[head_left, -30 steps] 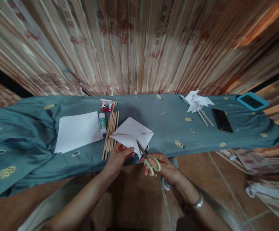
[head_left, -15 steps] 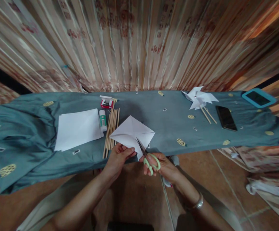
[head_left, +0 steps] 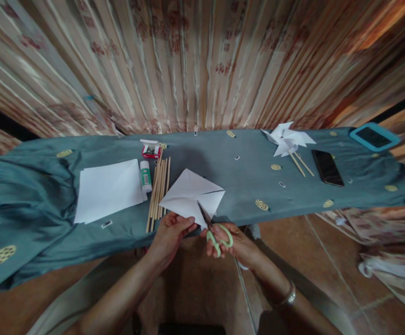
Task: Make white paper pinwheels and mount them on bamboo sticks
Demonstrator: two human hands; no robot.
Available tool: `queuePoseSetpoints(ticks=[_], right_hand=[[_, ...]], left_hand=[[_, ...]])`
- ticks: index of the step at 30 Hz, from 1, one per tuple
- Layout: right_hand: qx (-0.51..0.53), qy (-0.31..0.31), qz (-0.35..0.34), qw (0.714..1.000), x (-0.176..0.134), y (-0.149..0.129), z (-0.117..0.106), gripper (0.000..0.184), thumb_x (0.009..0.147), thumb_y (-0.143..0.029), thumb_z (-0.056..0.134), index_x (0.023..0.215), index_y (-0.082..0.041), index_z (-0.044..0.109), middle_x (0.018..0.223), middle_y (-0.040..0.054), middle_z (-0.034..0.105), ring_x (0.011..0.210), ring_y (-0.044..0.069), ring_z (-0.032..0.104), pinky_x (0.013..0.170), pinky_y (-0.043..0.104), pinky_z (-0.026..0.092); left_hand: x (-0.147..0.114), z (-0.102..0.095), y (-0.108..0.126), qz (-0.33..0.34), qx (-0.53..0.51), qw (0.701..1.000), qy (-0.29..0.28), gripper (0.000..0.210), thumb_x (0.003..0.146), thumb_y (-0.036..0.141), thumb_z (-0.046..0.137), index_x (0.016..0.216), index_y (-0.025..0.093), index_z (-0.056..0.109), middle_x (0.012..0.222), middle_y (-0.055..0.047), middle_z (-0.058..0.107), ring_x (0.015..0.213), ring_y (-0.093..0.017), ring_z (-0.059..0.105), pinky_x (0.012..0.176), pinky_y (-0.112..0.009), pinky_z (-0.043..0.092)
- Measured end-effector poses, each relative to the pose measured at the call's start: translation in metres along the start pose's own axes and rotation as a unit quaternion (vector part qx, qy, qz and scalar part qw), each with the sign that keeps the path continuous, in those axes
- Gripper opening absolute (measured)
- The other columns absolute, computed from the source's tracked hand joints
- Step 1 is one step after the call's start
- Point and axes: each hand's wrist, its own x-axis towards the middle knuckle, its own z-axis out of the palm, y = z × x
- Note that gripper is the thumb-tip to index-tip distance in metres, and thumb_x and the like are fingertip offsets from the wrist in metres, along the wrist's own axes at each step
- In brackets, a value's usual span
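My left hand pinches the near left edge of a white paper square, turned like a diamond over the table's front edge. A slit runs in from the paper's right corner. In my right hand is a pair of scissors with light green handles; its dark blades lie over the near part of the paper, pointing at its middle. Whether the blades are fully closed is hard to tell. Just left of the paper lies a bundle of wooden sticks, partly beneath its left corner.
On the green cloth lie a stack of white paper, a glue stick and a red box of small metal pieces. Rightward are paper pinwheels on sticks, a dark phone and a blue-framed tablet. A patterned curtain hangs behind.
The scissor handles have spread slightly apart while the blades stay at the paper. The view has shifted a little; my left hand keeps its hold.
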Motion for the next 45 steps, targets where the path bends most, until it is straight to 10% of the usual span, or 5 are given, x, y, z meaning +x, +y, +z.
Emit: queuePoseSetpoints(ticks=[45], right_hand=[[-0.034, 0.055, -0.058, 0.996, 0.009, 0.014, 0.011, 0.052, 0.068, -0.066, 0.065, 0.074, -0.015, 0.065, 0.053, -0.0013, 0.061, 0.045, 0.007, 0.052, 0.04, 0.017, 0.033]], left_hand=[[-0.004, 0.004, -0.004, 0.015, 0.029, 0.999, -0.023, 0.034, 0.048, 0.027, 0.088, 0.062, 0.015, 0.058, 0.05, 0.007, 0.055, 0.051, -0.007, 0.055, 0.058, -0.019, 0.047]])
